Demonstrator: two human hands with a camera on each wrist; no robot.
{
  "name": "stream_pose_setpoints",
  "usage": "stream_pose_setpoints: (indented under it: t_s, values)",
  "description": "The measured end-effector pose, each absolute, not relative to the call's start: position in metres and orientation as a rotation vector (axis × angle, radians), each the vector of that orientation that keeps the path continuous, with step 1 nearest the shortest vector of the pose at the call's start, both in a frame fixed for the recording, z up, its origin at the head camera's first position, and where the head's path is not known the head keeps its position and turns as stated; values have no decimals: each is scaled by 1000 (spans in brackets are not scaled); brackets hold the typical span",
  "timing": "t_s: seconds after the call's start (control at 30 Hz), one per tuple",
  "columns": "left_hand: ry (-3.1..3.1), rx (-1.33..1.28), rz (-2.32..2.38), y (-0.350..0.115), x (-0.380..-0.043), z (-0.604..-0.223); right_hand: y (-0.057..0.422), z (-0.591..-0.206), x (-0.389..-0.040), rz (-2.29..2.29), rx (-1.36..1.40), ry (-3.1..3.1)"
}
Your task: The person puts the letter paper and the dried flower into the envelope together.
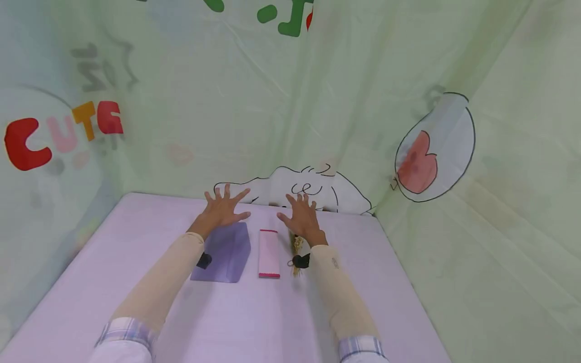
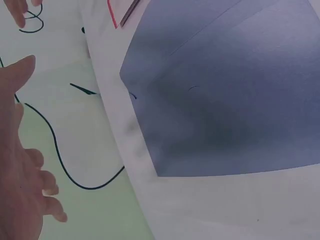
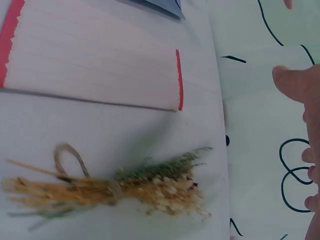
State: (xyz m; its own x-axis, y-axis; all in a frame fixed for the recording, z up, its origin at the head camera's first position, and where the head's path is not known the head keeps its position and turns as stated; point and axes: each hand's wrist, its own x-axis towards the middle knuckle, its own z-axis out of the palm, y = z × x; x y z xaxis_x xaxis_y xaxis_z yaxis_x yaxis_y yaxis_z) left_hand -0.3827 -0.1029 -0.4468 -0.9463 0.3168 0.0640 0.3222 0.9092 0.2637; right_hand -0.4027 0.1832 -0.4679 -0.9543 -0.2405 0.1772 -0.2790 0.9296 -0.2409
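Both hands hover with fingers spread over the far part of the table. My left hand (image 1: 221,210) is above the far end of a purple envelope (image 1: 225,254), which fills much of the left wrist view. My right hand (image 1: 302,218) is just beyond a small bunch of dried flowers (image 3: 107,190) tied with twine, partly hidden by the right wrist in the head view. Between the two lies a pale pink lined card (image 1: 269,254) with red ends. Neither hand touches anything.
The pale table (image 1: 268,322) ends at a hanging cloth (image 1: 204,101) with printed letters and drawings. More cloth rises on the left and right sides. A black wrist camera (image 1: 205,260) sits on the left wrist, another (image 1: 300,261) on the right.
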Motion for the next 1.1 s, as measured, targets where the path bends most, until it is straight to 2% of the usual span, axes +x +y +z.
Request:
stream_pose_setpoints:
  t_s: [0.33,0.57,0.73,1.1]
  values:
    - [-3028,-531,-501,-113,-355,-481,163,-484,-386,447,285,-2750]
    - [-3047,-529,-530,-121,-329,-517,147,-497,-375,485,129,-2882]
    - [-3071,-501,-577,-125,-313,-526,136,-504,-362,571,49,-2939]
    - [-3046,-544,-621,-124,-304,-540,123,-510,-339,618,-194,-2988]
